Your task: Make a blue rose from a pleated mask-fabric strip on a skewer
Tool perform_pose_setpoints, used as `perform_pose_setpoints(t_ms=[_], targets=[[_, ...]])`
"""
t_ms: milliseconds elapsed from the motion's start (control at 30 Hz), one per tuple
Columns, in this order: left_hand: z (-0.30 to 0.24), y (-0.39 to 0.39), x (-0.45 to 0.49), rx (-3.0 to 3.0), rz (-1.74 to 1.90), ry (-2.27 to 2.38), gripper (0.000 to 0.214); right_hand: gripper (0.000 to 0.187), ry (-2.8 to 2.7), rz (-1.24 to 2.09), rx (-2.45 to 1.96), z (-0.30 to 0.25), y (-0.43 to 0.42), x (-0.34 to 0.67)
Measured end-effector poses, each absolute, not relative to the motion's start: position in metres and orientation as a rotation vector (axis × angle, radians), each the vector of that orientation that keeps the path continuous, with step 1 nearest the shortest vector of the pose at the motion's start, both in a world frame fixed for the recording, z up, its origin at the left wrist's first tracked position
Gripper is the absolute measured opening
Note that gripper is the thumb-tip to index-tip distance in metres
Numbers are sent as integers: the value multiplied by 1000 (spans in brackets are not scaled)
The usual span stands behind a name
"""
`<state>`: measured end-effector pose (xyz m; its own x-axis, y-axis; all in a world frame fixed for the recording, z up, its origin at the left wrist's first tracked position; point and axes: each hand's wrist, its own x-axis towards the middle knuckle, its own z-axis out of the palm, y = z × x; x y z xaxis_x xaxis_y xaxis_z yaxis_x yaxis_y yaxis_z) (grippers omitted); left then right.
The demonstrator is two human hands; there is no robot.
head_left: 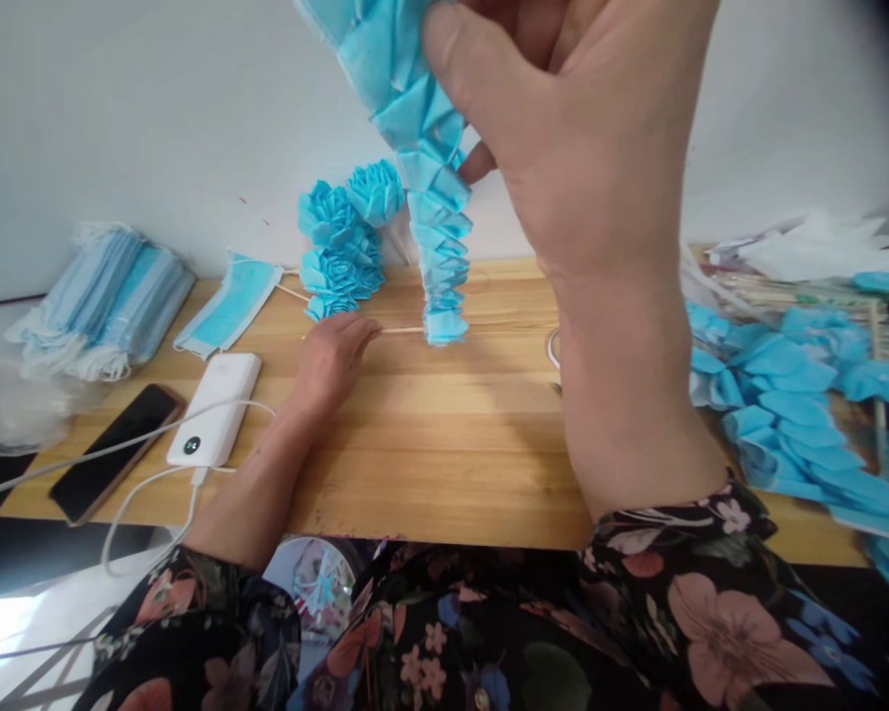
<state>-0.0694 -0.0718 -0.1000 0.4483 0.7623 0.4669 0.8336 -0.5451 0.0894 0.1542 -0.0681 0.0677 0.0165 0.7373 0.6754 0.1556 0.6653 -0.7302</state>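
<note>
My right hand [570, 128] is raised close to the camera, fingers pinched on the top of a long pleated strip of blue mask fabric [430, 217] that hangs down to the wooden table [430, 444]. My left hand [333, 355] rests on the table with its fingers closed on the end of a thin wooden stick [404, 330]. The stick's far end lies by the strip's lower tip. Just behind my left hand stand blue fabric flowers [345, 242].
A stack of blue face masks [104, 301] and one loose mask [226, 306] lie at the left. A white power bank [214, 407] with cable and a black phone [115, 451] sit near the left edge. More pleated blue strips [777, 405] pile at the right.
</note>
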Motion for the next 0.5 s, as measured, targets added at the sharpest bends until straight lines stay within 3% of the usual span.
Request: perform_pose_setpoints(t_ms=[500], targets=[[-95,-79,-65,-2690,-942,-1425,28,19,-1476,515,-736,71,-69,153]])
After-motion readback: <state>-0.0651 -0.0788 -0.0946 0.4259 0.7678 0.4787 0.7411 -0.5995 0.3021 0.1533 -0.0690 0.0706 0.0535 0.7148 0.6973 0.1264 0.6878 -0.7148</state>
